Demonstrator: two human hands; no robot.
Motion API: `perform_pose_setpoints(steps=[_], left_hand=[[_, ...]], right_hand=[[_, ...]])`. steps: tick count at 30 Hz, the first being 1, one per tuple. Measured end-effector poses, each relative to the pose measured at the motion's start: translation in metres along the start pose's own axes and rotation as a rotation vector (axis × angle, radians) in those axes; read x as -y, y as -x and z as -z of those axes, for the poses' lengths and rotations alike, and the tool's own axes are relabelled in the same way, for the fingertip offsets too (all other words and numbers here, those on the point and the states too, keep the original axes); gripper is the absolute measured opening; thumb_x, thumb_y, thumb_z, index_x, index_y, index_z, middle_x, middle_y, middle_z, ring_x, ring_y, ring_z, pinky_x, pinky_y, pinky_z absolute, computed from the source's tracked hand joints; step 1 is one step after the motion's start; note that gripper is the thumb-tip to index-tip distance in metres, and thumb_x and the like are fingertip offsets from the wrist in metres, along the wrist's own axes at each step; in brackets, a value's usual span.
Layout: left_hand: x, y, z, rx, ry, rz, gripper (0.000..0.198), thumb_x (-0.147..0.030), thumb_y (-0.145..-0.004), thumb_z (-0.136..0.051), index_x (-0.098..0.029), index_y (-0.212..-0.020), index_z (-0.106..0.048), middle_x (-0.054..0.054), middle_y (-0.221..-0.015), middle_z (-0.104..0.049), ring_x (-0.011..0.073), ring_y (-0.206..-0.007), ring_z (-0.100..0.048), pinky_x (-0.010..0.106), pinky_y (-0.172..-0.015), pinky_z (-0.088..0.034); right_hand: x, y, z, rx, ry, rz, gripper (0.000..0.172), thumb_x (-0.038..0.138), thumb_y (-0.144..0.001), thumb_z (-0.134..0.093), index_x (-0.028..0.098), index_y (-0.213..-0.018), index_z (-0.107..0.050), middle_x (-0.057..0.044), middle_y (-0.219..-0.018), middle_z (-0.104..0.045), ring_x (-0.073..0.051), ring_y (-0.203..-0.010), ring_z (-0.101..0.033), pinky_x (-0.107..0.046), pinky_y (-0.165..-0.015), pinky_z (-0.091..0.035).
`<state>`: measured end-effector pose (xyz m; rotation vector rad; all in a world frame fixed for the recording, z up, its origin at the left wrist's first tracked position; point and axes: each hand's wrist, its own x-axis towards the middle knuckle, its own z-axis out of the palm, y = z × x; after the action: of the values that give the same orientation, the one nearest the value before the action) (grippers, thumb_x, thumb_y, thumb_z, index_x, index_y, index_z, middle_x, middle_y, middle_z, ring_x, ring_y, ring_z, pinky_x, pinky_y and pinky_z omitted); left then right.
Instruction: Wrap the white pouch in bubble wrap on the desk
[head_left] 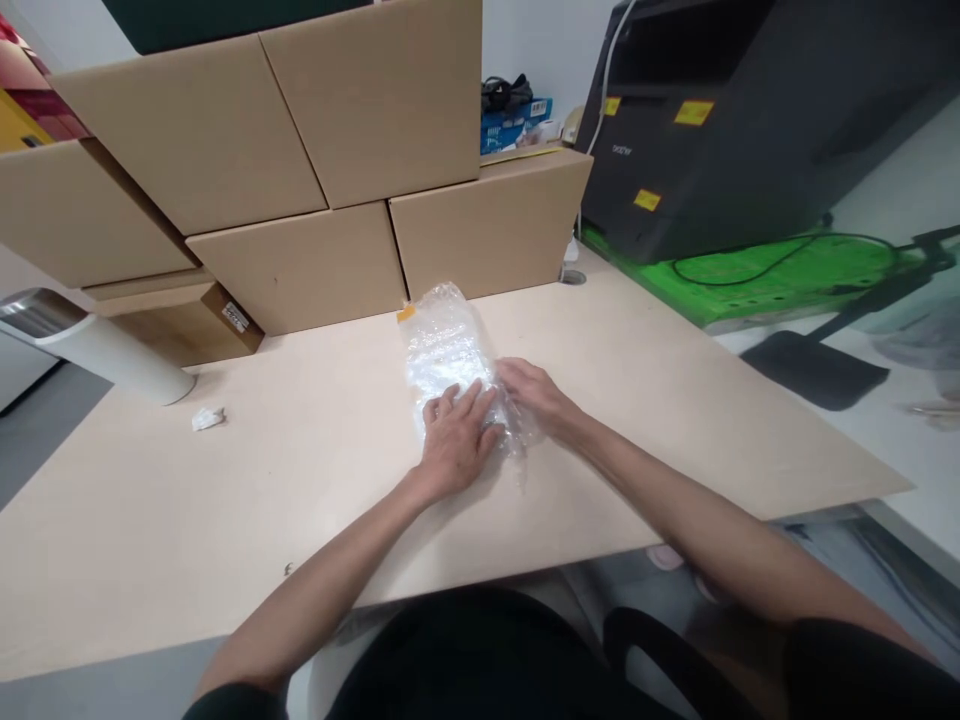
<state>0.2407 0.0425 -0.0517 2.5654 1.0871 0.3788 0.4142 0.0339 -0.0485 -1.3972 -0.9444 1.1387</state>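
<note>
A clear, crinkled plastic wrap (448,345) lies on the light wooden table, with a small orange piece (406,313) at its far left corner. My left hand (459,436) rests flat on the near part of the wrap, fingers spread. At the right edge of the wrap is my right hand (531,390), its fingers bent and close together against the plastic. Whether the right fingertips pinch the plastic is hard to make out.
Cardboard boxes (300,270) stand stacked along the table's back edge. A white bottle (124,355) and a crumpled white scrap (208,418) are at the left. On the right are a dark machine (675,170), a green surface (787,275) and a black flat-ended arm (816,368).
</note>
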Motion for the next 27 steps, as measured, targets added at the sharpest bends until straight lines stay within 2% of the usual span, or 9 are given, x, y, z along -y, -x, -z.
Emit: perform_pose_setpoints(steps=[4, 8, 12, 16, 17, 19, 22, 24, 27], left_hand=[[0.002, 0.002, -0.002, -0.097, 0.071, 0.026, 0.062, -0.041, -0.095, -0.053, -0.02, -0.151, -0.034, 0.016, -0.159, -0.037, 0.0381, -0.146, -0.031, 0.057, -0.112, -0.025], [0.01, 0.008, 0.009, -0.175, 0.218, -0.025, 0.06, -0.047, -0.097, -0.051, -0.02, -0.148, -0.034, 0.018, -0.155, -0.041, 0.0318, -0.143, -0.038, 0.053, -0.109, -0.032], [0.027, 0.013, 0.051, -0.239, 0.125, -0.03, 0.052, -0.05, -0.102, -0.037, -0.024, -0.147, -0.041, 0.013, -0.165, -0.026, 0.0315, -0.151, -0.023, 0.058, -0.115, -0.022], [0.049, 0.022, 0.106, -0.208, 0.077, -0.037, 0.052, -0.06, -0.1, -0.036, -0.033, -0.139, -0.056, 0.001, -0.161, -0.038, 0.033, -0.154, -0.011, 0.062, -0.119, 0.007], [0.054, 0.026, 0.115, -0.152, 0.193, -0.047, 0.055, -0.065, -0.098, -0.035, -0.034, -0.139, -0.057, 0.0, -0.159, -0.041, 0.033, -0.153, -0.016, 0.061, -0.12, 0.006], [0.06, 0.036, 0.125, 0.014, 0.582, -0.046, 0.069, -0.075, -0.094, -0.03, -0.032, -0.14, -0.057, 0.003, -0.155, -0.046, 0.0344, -0.149, -0.03, 0.057, -0.122, -0.01], [0.061, 0.049, 0.115, 0.201, 1.251, 0.036, 0.091, -0.086, -0.084, -0.029, -0.02, -0.139, -0.059, 0.013, -0.143, -0.059, 0.0396, -0.138, -0.046, 0.051, -0.114, -0.036], [0.058, 0.053, 0.098, 0.16, 1.558, 0.118, 0.097, -0.09, -0.08, -0.033, -0.015, -0.134, -0.062, 0.016, -0.133, -0.066, 0.0414, -0.135, -0.05, 0.051, -0.11, -0.042], [0.054, 0.052, 0.072, -0.015, 1.82, 0.227, 0.097, -0.09, -0.078, -0.038, -0.013, -0.132, -0.061, 0.018, -0.126, -0.069, 0.0414, -0.131, -0.054, 0.053, -0.108, -0.044]], right_hand=[[0.014, -0.023, -0.017, 0.133, -0.171, -0.131, 0.022, 0.036, -0.076, -0.075, 0.017, -0.078, -0.064, -0.002, -0.07, -0.065, -0.016, -0.066, -0.059, -0.029, -0.065, -0.049], [0.019, -0.029, -0.034, 0.16, -0.196, -0.114, 0.024, 0.026, -0.067, -0.083, 0.017, -0.079, -0.064, -0.001, -0.07, -0.068, -0.016, -0.066, -0.062, -0.027, -0.063, -0.049], [0.025, -0.005, -0.037, 0.294, -0.23, -0.143, 0.035, 0.028, -0.062, -0.087, 0.017, -0.09, -0.069, -0.001, -0.073, -0.071, -0.016, -0.064, -0.064, -0.029, -0.062, -0.051], [0.048, 0.036, -0.025, 0.61, -0.16, -0.115, 0.037, 0.035, -0.066, -0.087, 0.017, -0.096, -0.073, -0.005, -0.087, -0.075, -0.018, -0.075, -0.069, -0.031, -0.072, -0.055], [0.055, 0.045, -0.022, 0.651, -0.156, -0.089, 0.035, 0.035, -0.068, -0.085, 0.017, -0.096, -0.074, -0.005, -0.089, -0.075, -0.018, -0.078, -0.07, -0.031, -0.073, -0.056], [0.067, 0.06, -0.018, 0.663, -0.191, -0.034, 0.031, 0.036, -0.071, -0.084, 0.019, -0.095, -0.074, -0.004, -0.088, -0.074, -0.019, -0.08, -0.07, -0.031, -0.072, -0.057], [0.077, 0.067, -0.023, 0.53, -0.259, 0.031, 0.028, 0.037, -0.07, -0.084, 0.021, -0.089, -0.072, -0.002, -0.08, -0.071, -0.018, -0.071, -0.068, -0.029, -0.063, -0.055], [0.075, 0.06, -0.032, 0.397, -0.284, 0.039, 0.03, 0.038, -0.068, -0.086, 0.021, -0.086, -0.069, 0.0, -0.074, -0.068, -0.015, -0.065, -0.065, -0.026, -0.058, -0.052], [0.06, 0.035, -0.05, 0.23, -0.296, 0.023, 0.037, 0.044, -0.064, -0.086, 0.02, -0.082, -0.064, 0.001, -0.07, -0.065, -0.013, -0.06, -0.059, -0.025, -0.055, -0.047]])
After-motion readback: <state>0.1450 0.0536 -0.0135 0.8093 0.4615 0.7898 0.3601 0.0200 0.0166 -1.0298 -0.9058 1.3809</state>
